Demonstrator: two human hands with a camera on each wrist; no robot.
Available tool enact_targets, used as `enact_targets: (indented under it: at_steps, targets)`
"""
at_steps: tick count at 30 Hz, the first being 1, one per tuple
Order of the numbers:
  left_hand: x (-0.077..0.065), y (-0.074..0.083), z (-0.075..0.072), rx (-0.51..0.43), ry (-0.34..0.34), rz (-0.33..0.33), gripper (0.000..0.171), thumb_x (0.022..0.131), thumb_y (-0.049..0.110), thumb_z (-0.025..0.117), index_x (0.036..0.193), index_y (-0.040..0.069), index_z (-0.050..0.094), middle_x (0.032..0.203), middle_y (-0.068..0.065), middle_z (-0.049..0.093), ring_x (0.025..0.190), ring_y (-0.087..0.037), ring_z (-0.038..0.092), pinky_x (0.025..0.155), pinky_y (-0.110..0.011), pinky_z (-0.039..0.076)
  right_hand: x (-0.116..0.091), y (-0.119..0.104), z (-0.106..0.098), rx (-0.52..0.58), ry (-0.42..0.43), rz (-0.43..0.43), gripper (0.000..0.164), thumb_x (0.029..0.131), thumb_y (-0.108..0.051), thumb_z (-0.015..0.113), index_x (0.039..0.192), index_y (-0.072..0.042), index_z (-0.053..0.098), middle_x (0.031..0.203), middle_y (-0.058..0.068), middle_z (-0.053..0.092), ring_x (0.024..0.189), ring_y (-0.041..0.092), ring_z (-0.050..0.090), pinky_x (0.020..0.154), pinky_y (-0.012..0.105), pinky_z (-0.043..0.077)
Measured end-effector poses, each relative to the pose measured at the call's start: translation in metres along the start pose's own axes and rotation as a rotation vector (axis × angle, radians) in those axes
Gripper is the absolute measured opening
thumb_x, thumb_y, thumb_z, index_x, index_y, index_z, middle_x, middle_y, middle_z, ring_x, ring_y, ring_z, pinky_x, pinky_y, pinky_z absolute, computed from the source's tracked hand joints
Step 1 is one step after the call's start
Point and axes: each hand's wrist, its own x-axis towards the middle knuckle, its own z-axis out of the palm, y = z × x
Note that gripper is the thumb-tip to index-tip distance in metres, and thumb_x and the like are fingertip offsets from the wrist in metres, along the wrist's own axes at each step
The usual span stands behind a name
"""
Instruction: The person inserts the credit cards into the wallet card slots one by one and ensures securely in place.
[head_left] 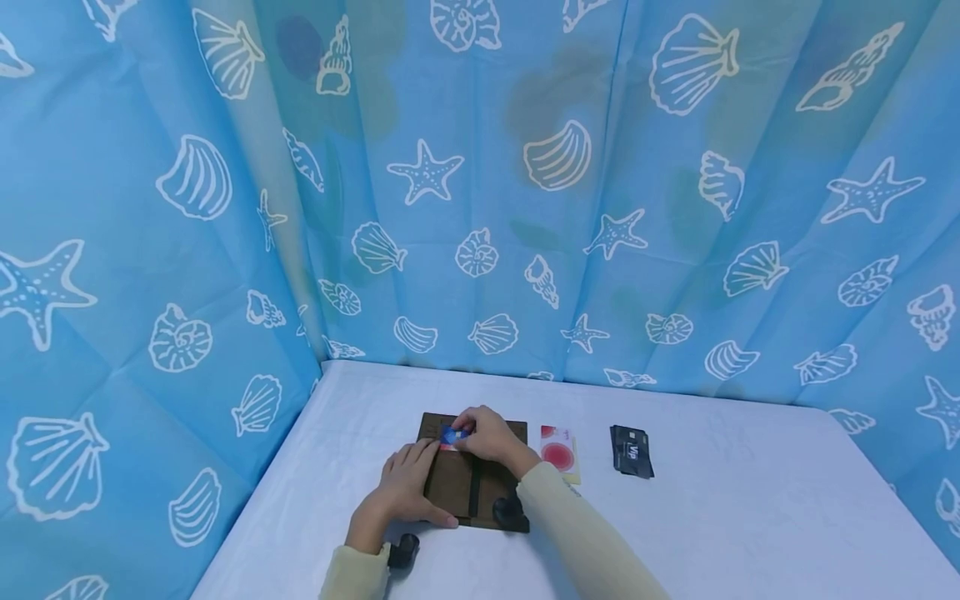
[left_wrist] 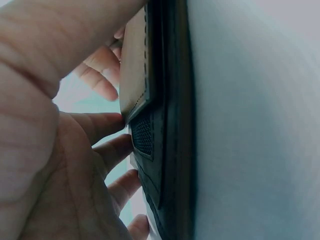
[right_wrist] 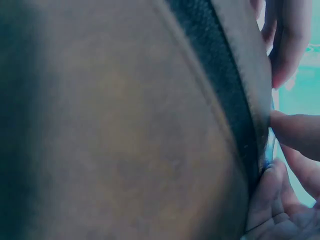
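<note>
An open brown wallet (head_left: 450, 483) lies flat on the white table, a dark strap (head_left: 475, 487) running down its middle. My right hand (head_left: 491, 435) pinches a blue card (head_left: 449, 436) at the upper left pocket of the wallet. Against the wallet's left side rests my left hand (head_left: 408, 483), fingers extended and thumb spread toward the lower edge. In the left wrist view, its fingertips touch the wallet (left_wrist: 172, 110) beside a mesh pocket (left_wrist: 143, 136). The brown wallet panel (right_wrist: 125, 125) fills most of the right wrist view, with fingertips at its far edge.
Right of the wallet lie white-and-red cards (head_left: 557, 454) with a yellowish one beneath. Farther right is a small pile of black cards (head_left: 632, 451) marked "Vip". A blue curtain (head_left: 495, 208) with shell prints stands behind and left of the white table (head_left: 750, 500).
</note>
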Motion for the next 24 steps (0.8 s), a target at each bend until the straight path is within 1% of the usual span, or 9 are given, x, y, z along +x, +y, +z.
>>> enact_targets:
  at_steps: [3, 7, 12, 20, 24]
  targets:
    - [0.0003, 0.0004, 0.0003, -0.006, 0.0, -0.004, 0.12, 0.059, 0.054, 0.091, 0.152, 0.006, 0.032, 0.156, -0.016, 0.033, 0.142, -0.039, 0.028, 0.118, -0.066, 0.021, -0.0006, 0.001, 0.0007, 0.004, 0.025, 0.021, 0.023, 0.089, -0.018, 0.073, 0.109, -0.01, 0.07, 0.106, 0.006, 0.059, 0.094, 0.018, 0.055, 0.088, 0.037, 0.056]
    - [0.0001, 0.0014, -0.0002, -0.009, -0.005, -0.012, 0.12, 0.059, 0.054, 0.091, 0.152, 0.006, 0.032, 0.156, -0.016, 0.033, 0.142, -0.039, 0.028, 0.118, -0.065, 0.02, -0.0017, 0.0012, -0.0004, 0.026, 0.018, 0.026, 0.023, 0.088, -0.018, 0.074, 0.109, -0.008, 0.07, 0.108, 0.007, 0.059, 0.095, 0.02, 0.056, 0.086, 0.038, 0.056]
    - [0.001, 0.0018, -0.0013, 0.005, -0.007, -0.016, 0.119, 0.059, 0.053, 0.091, 0.152, 0.007, 0.032, 0.157, -0.015, 0.033, 0.143, -0.039, 0.028, 0.118, -0.065, 0.02, -0.0022, 0.0008, -0.0019, 0.039, 0.024, 0.018, 0.023, 0.089, -0.018, 0.074, 0.109, -0.009, 0.071, 0.108, 0.007, 0.059, 0.094, 0.02, 0.055, 0.086, 0.038, 0.056]
    - [0.0014, 0.0019, -0.0008, -0.007, -0.005, -0.021, 0.119, 0.059, 0.053, 0.092, 0.152, 0.007, 0.033, 0.156, -0.015, 0.033, 0.143, -0.039, 0.028, 0.118, -0.065, 0.02, -0.0014, 0.0033, -0.0016, 0.04, 0.029, 0.012, 0.023, 0.088, -0.019, 0.075, 0.109, -0.011, 0.07, 0.103, 0.005, 0.059, 0.09, 0.018, 0.055, 0.081, 0.032, 0.054]
    - [0.0013, 0.0016, -0.0003, -0.003, -0.006, -0.023, 0.12, 0.059, 0.054, 0.091, 0.152, 0.007, 0.032, 0.157, -0.015, 0.033, 0.143, -0.039, 0.028, 0.118, -0.065, 0.02, -0.0017, 0.0028, -0.0019, 0.039, 0.028, 0.017, 0.022, 0.088, -0.019, 0.075, 0.108, -0.011, 0.071, 0.103, 0.005, 0.059, 0.09, 0.018, 0.055, 0.081, 0.033, 0.054]
